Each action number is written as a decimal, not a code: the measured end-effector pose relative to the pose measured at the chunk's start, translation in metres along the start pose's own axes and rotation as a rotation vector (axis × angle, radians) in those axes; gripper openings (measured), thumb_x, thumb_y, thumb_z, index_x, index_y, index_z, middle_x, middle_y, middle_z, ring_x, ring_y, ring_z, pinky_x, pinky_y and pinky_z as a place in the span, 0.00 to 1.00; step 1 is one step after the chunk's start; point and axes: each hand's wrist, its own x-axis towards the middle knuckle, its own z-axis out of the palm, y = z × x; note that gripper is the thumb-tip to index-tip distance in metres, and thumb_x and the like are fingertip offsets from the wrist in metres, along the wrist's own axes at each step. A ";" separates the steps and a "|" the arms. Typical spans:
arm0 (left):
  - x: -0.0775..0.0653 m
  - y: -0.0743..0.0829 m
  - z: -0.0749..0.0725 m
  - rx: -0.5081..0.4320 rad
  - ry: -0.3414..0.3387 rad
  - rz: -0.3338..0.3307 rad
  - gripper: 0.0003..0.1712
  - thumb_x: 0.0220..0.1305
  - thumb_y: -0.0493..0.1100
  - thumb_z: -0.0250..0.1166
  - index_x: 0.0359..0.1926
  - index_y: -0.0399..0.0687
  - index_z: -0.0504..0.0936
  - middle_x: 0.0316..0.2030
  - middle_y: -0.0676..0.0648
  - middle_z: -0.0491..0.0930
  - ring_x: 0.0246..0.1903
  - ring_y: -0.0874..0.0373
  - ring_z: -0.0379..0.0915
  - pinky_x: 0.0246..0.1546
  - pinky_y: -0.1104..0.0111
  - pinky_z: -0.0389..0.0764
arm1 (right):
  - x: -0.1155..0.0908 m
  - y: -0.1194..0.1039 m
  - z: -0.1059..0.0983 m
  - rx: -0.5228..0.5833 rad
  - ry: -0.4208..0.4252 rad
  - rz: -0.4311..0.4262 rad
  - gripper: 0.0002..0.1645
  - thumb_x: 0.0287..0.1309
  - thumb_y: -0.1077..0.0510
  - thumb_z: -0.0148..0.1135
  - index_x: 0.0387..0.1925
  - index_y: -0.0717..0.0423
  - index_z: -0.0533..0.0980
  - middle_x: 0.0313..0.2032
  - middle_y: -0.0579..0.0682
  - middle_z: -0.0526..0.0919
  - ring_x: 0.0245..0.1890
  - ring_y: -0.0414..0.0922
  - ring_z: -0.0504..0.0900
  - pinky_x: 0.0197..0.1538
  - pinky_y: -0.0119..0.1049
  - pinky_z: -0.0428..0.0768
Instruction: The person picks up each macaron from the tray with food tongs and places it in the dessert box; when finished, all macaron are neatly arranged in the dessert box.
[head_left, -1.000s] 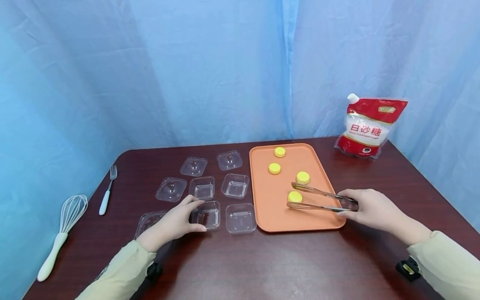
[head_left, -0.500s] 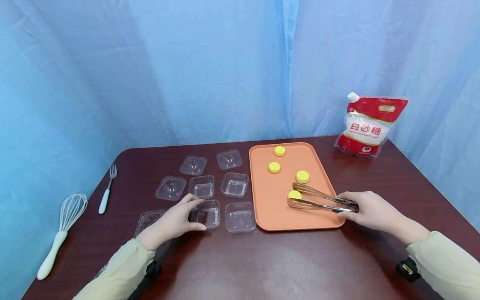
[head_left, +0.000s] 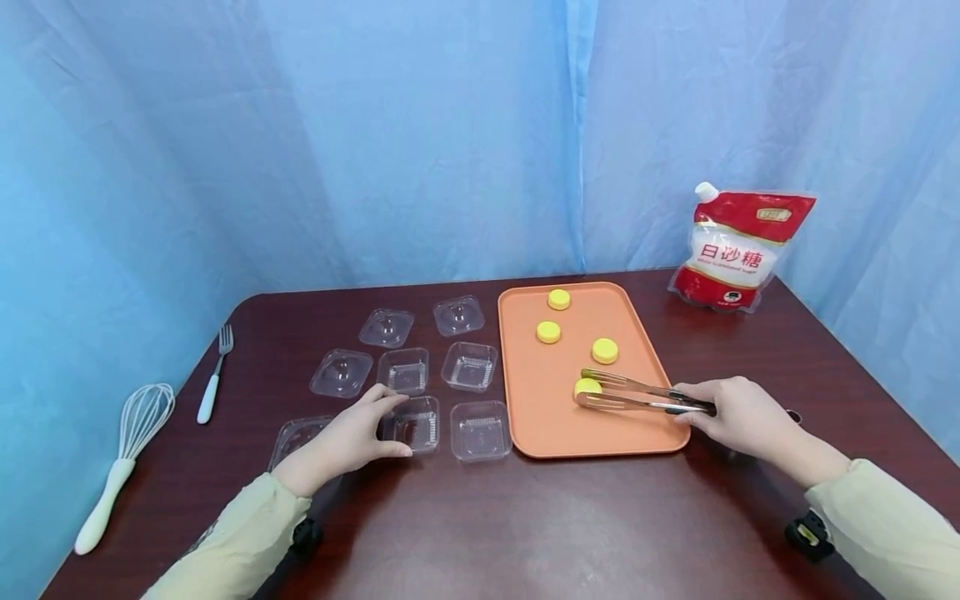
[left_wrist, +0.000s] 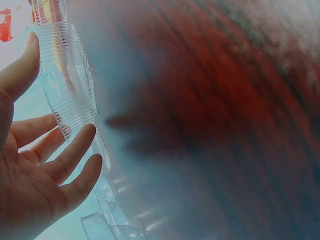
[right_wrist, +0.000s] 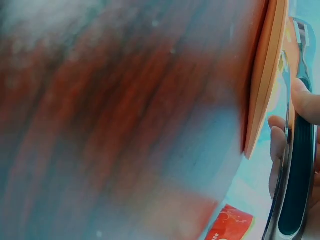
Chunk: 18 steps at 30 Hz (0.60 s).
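Note:
In the head view my right hand (head_left: 738,417) grips metal serving tongs (head_left: 637,405) by their dark-covered handles. Their slotted tips lie around a small yellow disc-shaped piece (head_left: 587,388) on the orange tray (head_left: 562,437). In the right wrist view my fingers and thumb wrap the tongs' handle (right_wrist: 300,165). My left hand (head_left: 352,437) holds a clear square plastic box (head_left: 417,423), thumb at its front edge and index finger at its back edge. The left wrist view shows this box (left_wrist: 70,75) between thumb and fingers, with the other fingers spread.
Other clear boxes (head_left: 480,432) and clear domed lids (head_left: 342,372) stand left of the tray. More yellow pieces (head_left: 604,351) lie on it. A sugar pouch (head_left: 727,250) stands back right. A whisk (head_left: 123,467) and fork (head_left: 215,375) lie far left.
The tongs' tips have drawn nearer each other around the nearest yellow piece, and that piece has shifted very slightly left. My left hand stays at the box.

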 end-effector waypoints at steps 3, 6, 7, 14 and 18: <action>0.000 0.000 0.001 -0.001 0.000 -0.007 0.43 0.49 0.51 0.74 0.63 0.39 0.70 0.53 0.44 0.69 0.48 0.51 0.75 0.48 0.57 0.79 | 0.000 -0.001 -0.001 0.013 -0.002 0.017 0.29 0.47 0.57 0.72 0.51 0.65 0.78 0.33 0.57 0.85 0.10 0.34 0.64 0.15 0.29 0.68; 0.000 0.000 0.000 0.005 -0.001 -0.006 0.43 0.49 0.51 0.74 0.63 0.39 0.70 0.53 0.44 0.69 0.47 0.51 0.75 0.47 0.56 0.79 | 0.001 -0.002 -0.002 -0.014 0.026 -0.006 0.28 0.45 0.57 0.73 0.50 0.65 0.79 0.33 0.56 0.86 0.15 0.35 0.69 0.20 0.32 0.75; 0.000 0.000 0.000 0.006 -0.002 -0.006 0.43 0.49 0.52 0.74 0.63 0.39 0.70 0.53 0.44 0.69 0.47 0.51 0.75 0.47 0.56 0.78 | 0.001 -0.002 -0.002 -0.027 0.041 -0.013 0.27 0.44 0.58 0.74 0.49 0.64 0.80 0.33 0.55 0.86 0.17 0.36 0.72 0.22 0.33 0.77; 0.001 0.000 -0.001 -0.002 -0.002 0.001 0.43 0.49 0.52 0.74 0.63 0.38 0.70 0.52 0.44 0.69 0.47 0.52 0.74 0.47 0.57 0.78 | 0.001 -0.004 -0.001 -0.072 0.103 -0.064 0.27 0.41 0.58 0.75 0.47 0.63 0.81 0.33 0.55 0.87 0.30 0.48 0.84 0.36 0.49 0.83; 0.001 -0.001 -0.001 -0.002 0.000 0.007 0.43 0.49 0.52 0.74 0.63 0.38 0.70 0.52 0.44 0.69 0.47 0.52 0.74 0.47 0.57 0.77 | 0.004 -0.007 -0.002 -0.094 0.151 -0.103 0.25 0.40 0.59 0.76 0.45 0.61 0.82 0.28 0.50 0.86 0.23 0.40 0.79 0.31 0.42 0.83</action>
